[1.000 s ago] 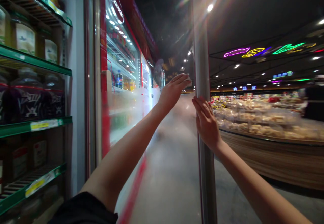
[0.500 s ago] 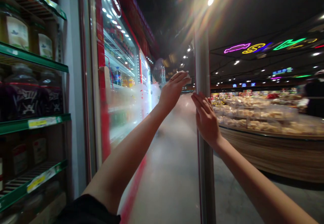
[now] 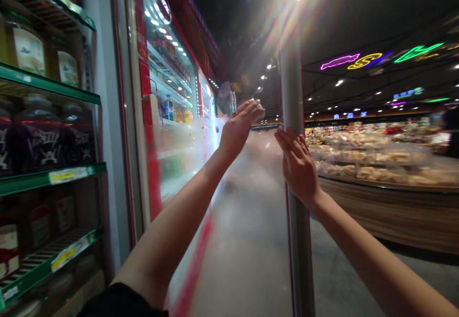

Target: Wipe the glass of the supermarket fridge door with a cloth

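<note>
My left hand (image 3: 234, 133) reaches up against the glass of a swung-out fridge door (image 3: 251, 221), its fingers closed over a crumpled white cloth or tissue (image 3: 261, 111). Only a small piece of the white material shows at the fingertips. The glass is fogged in its lower part and clearer above. To the right, my right hand (image 3: 298, 169) grips the door's metal edge frame (image 3: 292, 78), with its fingers lying over the frame and reaching toward the glass. Its thumb is hard to make out.
Left are open fridge shelves (image 3: 50, 82) with jars and dark-labelled bottles (image 3: 38, 133). Through the glass stands a lit red drinks fridge (image 3: 172, 92). A curved wood-sided counter (image 3: 387, 207) with packaged food is at right. Farther right, a dark figure (image 3: 452, 125) is partly visible.
My left hand has slid slightly left across the glass with the white cloth, away from the metal frame. My right hand keeps its place on the frame. The view has shifted a little.
</note>
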### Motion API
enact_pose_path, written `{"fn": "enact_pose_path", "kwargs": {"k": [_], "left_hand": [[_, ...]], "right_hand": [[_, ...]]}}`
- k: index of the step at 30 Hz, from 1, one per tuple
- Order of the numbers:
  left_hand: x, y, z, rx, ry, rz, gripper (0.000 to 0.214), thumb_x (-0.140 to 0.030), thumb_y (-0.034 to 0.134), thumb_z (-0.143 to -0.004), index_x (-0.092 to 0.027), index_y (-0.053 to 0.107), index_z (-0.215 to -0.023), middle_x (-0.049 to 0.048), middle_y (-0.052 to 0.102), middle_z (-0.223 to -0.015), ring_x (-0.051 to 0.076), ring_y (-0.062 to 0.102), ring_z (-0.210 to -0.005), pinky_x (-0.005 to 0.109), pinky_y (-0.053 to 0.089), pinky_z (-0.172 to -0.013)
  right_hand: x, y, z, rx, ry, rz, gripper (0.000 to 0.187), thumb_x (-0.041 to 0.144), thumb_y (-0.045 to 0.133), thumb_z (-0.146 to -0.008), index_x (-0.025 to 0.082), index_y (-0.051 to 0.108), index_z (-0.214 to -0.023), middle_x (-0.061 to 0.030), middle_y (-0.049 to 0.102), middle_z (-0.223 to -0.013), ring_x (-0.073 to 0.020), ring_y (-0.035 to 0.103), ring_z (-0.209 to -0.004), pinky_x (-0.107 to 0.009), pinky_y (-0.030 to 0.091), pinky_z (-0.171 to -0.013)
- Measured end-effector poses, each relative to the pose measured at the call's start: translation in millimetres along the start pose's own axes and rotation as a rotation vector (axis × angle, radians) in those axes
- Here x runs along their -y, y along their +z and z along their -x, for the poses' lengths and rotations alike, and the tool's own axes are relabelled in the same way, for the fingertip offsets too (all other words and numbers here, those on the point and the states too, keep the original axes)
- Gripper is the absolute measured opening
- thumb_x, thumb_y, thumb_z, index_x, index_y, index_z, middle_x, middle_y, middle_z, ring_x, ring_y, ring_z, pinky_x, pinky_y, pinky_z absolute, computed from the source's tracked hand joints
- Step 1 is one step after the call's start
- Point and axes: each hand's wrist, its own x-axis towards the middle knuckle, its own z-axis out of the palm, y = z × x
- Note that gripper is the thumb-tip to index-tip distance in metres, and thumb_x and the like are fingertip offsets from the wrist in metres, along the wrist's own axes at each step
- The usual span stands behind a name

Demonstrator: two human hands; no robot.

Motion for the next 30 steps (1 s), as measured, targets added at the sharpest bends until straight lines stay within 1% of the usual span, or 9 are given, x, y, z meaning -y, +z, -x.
{"fn": "enact_pose_path", "kwargs": {"k": [3,5,8,11,17,21,24,27,30], "left_hand": [[-4.1,-10.0,16.0,0.104,0.128,0.025,0.039,-0.012,0.046,-0.112,-0.025,0.072,-0.139,0.0059,0.069,-0.155,0.018,0.056,-0.154,0.040,0.051,-0.128],[3.3,-21.9,20.8,0.139,0.166,0.009,0.039,-0.012,0.048,-0.111,-0.024,0.071,-0.140,0.0057,0.069,-0.155,0.018,0.055,-0.154,0.041,0.051,-0.129],[21.7,-35.1,16.9,0.092,0.093,-0.049,0.038,-0.013,0.050,-0.111,-0.023,0.071,-0.140,0.0071,0.070,-0.153,0.019,0.058,-0.152,0.041,0.053,-0.126],[30.5,-38.7,16.4,0.025,0.007,-0.073,0.039,-0.013,0.049,-0.111,-0.024,0.072,-0.141,0.0074,0.070,-0.153,0.020,0.059,-0.151,0.042,0.054,-0.126],[39.9,-57.1,42.5,0.082,0.159,-0.013,0.038,-0.014,0.048,-0.113,-0.024,0.071,-0.140,0.0054,0.071,-0.153,0.017,0.058,-0.152,0.040,0.054,-0.126],[57.8,-67.3,38.5,0.045,0.084,-0.053,0.036,-0.013,0.051,-0.112,-0.024,0.073,-0.139,0.0057,0.072,-0.150,0.017,0.061,-0.149,0.039,0.055,-0.125],[56.8,-63.9,38.4,0.008,0.003,-0.074,0.037,-0.014,0.049,-0.112,-0.024,0.073,-0.138,0.0065,0.072,-0.151,0.018,0.060,-0.150,0.040,0.054,-0.126],[50.8,-67.1,53.1,0.042,0.066,-0.042,0.037,-0.015,0.047,-0.113,-0.023,0.072,-0.139,0.0063,0.071,-0.152,0.017,0.058,-0.152,0.041,0.054,-0.126],[58.0,-81.7,66.7,0.083,0.137,-0.019,0.035,-0.015,0.049,-0.113,-0.024,0.071,-0.139,0.0058,0.072,-0.151,0.017,0.059,-0.151,0.041,0.055,-0.126]], "right_hand": [[7.9,-4.9,-2.1,0.050,-0.025,0.069,0.084,0.002,0.043,-0.102,0.032,0.021,-0.176,-0.0087,0.058,-0.166,-0.0277,0.049,-0.159,-0.057,0.040,-0.134],[16.7,-5.8,-5.8,0.096,-0.075,0.098,0.086,0.001,0.043,-0.101,0.031,0.017,-0.177,-0.0087,0.056,-0.167,-0.0275,0.049,-0.158,-0.055,0.040,-0.134],[32.7,0.4,-13.9,0.138,-0.164,0.096,0.086,0.001,0.042,-0.101,0.027,0.013,-0.177,-0.0106,0.055,-0.168,-0.0268,0.046,-0.160,-0.053,0.042,-0.133],[46.9,13.2,-21.6,0.154,-0.184,0.069,0.085,0.001,0.042,-0.100,0.022,0.013,-0.177,-0.0130,0.053,-0.169,-0.0280,0.044,-0.161,-0.054,0.042,-0.133],[60.8,32.4,-28.2,0.174,-0.161,0.001,0.084,0.000,0.042,-0.099,0.019,0.017,-0.177,-0.0152,0.053,-0.169,-0.0298,0.043,-0.162,-0.055,0.043,-0.134],[63.8,41.6,-31.9,0.158,-0.160,-0.003,0.085,0.000,0.042,-0.099,0.021,0.016,-0.177,-0.0139,0.054,-0.168,-0.0296,0.045,-0.161,-0.054,0.045,-0.133],[66.6,50.1,-34.5,0.136,-0.138,-0.032,0.087,0.000,0.043,-0.099,0.025,0.014,-0.177,-0.0112,0.054,-0.169,-0.0287,0.044,-0.161,-0.055,0.044,-0.133],[69.7,56.4,-35.5,0.138,-0.139,-0.052,0.088,0.000,0.042,-0.098,0.027,0.015,-0.177,-0.0107,0.053,-0.170,-0.0292,0.044,-0.161,-0.057,0.043,-0.133],[72.5,59.1,-36.6,0.153,-0.155,-0.055,0.088,-0.002,0.043,-0.097,0.025,0.017,-0.177,-0.0117,0.053,-0.169,-0.0303,0.046,-0.160,-0.057,0.045,-0.132]]}}
